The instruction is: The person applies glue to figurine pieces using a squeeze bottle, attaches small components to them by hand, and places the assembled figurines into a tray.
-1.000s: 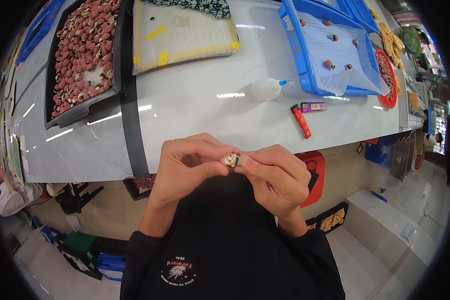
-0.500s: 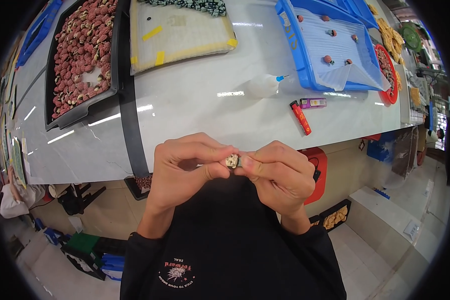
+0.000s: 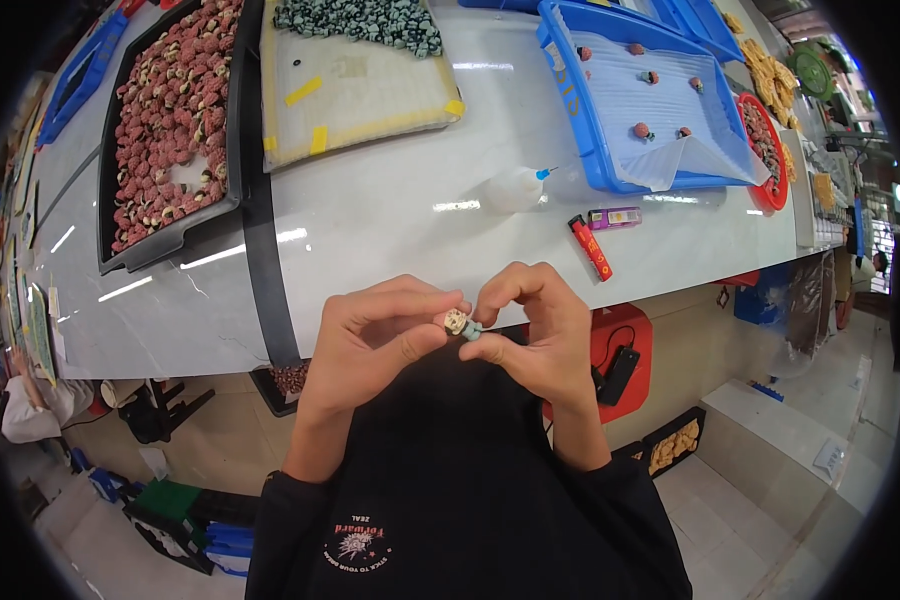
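Head view: the left grip [image 3: 375, 345] pinches a small figurine [image 3: 457, 323] by its pale end; the right grip [image 3: 545, 340], forefinger parted from thumb, is at its blue-green end.

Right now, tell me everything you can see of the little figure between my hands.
The figure is small, with a cream head marked with dark patches and a blue-grey body. It looks like moulded plastic or resin; finer details are too small to make out. It lies tilted, head toward the left hand, body sloping down toward the right hand. The left thumb and forefinger pinch the head end; the right thumb is close under the body, contact unclear.
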Motion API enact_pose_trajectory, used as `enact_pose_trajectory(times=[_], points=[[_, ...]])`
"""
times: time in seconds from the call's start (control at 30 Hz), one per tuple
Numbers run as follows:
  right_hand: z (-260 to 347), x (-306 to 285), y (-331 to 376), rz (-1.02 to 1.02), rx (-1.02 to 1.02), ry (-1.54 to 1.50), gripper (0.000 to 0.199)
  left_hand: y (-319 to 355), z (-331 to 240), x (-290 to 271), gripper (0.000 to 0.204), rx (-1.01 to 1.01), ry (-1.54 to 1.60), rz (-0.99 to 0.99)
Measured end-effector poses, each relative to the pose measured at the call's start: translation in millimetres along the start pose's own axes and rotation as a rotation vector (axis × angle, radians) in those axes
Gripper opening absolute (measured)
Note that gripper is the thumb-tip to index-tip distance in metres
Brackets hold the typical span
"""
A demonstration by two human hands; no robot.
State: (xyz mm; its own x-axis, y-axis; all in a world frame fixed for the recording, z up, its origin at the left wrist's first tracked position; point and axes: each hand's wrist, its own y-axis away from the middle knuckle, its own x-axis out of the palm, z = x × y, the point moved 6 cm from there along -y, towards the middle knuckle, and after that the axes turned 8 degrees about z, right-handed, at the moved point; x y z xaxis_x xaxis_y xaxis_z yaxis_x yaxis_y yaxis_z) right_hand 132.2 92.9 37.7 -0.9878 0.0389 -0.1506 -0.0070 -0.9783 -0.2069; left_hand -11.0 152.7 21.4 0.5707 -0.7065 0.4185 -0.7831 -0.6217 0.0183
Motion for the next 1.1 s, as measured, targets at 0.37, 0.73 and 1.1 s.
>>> enact_pose_trajectory(times=[0.37, 0.73, 1.1], points=[[-4.5, 18.0, -4.0, 0.146, 0.068, -0.164, 0.049, 5.2, 10.6, 1.2, 0.036, -0.026, 0.239, 0.051], [0.8, 18.3, -3.7, 0.154, 0.031, -0.157, 0.045, 1.8, 13.9, 4.9, 0.038, -0.075, 0.306, 0.111], [7.5, 12.8, 4.3, 0.152, -0.035, -0.035, 0.042, 2.0, 23.0, 6.0, 0.034, -0.187, 0.34, 0.152]])
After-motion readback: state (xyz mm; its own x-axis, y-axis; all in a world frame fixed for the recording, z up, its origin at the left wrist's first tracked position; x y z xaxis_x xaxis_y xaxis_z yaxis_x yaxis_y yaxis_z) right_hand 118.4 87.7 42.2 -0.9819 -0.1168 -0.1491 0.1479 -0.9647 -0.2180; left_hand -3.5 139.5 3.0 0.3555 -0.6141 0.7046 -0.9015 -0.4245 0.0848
